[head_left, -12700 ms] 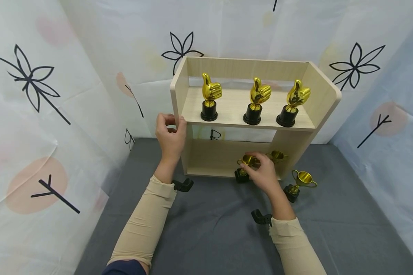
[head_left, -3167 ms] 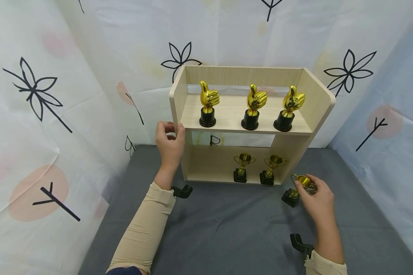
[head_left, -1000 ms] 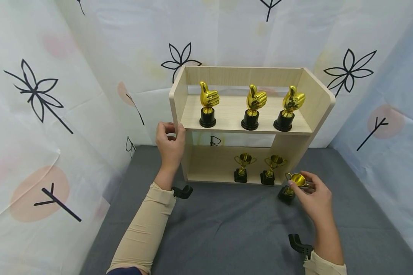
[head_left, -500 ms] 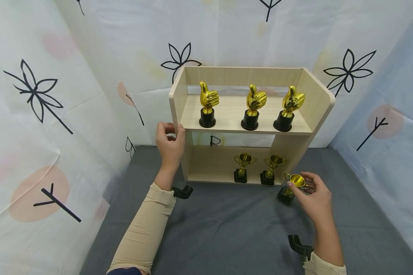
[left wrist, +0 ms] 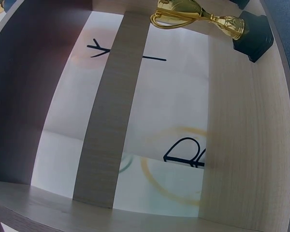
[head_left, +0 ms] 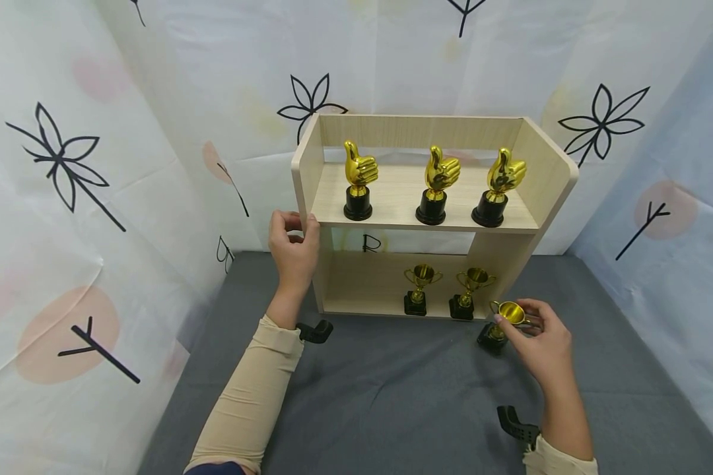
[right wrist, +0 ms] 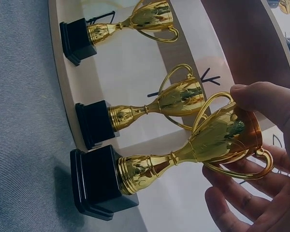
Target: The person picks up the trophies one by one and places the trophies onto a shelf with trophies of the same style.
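My right hand (head_left: 543, 340) holds a small gold trophy cup (right wrist: 222, 137) by its bowl, thumb on one side and fingers around the other. Its black base (right wrist: 99, 181) is close to the grey cloth, just off the right front corner of a pale wooden shelf (head_left: 386, 225). Two matching cups, a middle one (head_left: 415, 302) and a right one (head_left: 462, 306), stand upright on the lower level. My left hand (head_left: 295, 254) grips the front edge of the shelf's left side panel. In the left wrist view that hand is out of sight; one cup (left wrist: 253, 36) shows inside the shelf.
Three gold thumbs-up trophies stand on the upper level: left (head_left: 358, 203), middle (head_left: 432, 208) and right (head_left: 490, 210). A grey cloth (head_left: 386, 396) covers the table. White patterned sheets (head_left: 226, 86) hang behind and at both sides.
Earlier my right hand was on the middle cup on the lower level. Since then it has taken hold of the third cup and shifted it slightly left toward the shelf. The left hand keeps its grip.
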Available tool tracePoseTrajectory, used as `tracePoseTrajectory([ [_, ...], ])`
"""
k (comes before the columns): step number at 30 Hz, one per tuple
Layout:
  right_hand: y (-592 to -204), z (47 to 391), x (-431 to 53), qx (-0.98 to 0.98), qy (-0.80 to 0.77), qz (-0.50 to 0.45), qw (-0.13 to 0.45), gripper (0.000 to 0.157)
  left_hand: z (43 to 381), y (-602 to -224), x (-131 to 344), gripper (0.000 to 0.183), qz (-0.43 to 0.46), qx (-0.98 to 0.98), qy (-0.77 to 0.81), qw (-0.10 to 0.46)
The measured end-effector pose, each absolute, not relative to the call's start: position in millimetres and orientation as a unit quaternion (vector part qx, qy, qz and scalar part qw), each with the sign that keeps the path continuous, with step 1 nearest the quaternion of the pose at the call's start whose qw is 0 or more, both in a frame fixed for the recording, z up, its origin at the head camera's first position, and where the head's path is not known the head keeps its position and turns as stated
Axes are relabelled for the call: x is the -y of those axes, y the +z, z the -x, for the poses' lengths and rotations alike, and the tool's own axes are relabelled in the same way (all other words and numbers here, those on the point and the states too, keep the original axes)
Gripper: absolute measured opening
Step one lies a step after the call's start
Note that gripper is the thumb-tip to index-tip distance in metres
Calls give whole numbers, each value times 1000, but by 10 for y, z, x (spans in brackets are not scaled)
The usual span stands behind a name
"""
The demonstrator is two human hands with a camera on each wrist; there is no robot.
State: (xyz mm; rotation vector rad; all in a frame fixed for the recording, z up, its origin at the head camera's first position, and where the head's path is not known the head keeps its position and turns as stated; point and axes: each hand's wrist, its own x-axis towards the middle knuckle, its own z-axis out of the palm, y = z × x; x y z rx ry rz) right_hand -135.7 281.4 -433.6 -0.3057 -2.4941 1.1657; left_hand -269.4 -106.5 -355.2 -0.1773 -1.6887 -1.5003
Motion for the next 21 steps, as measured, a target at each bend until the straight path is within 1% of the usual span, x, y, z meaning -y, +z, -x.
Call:
tracePoseTrajectory([
  [5,-4332,1351,-2810,885,415,108,179,60,2594,-3466,1041,19,71,673,-603,422],
  [14,-4337,1372,-2822,882,423,96,186,58,2593,-3456,1035,17,77,671,-603,424],
  [21,-4322,1369,-2800,882,425,95,179,57,2590,-3459,1037,17,79,670,-604,424],
])
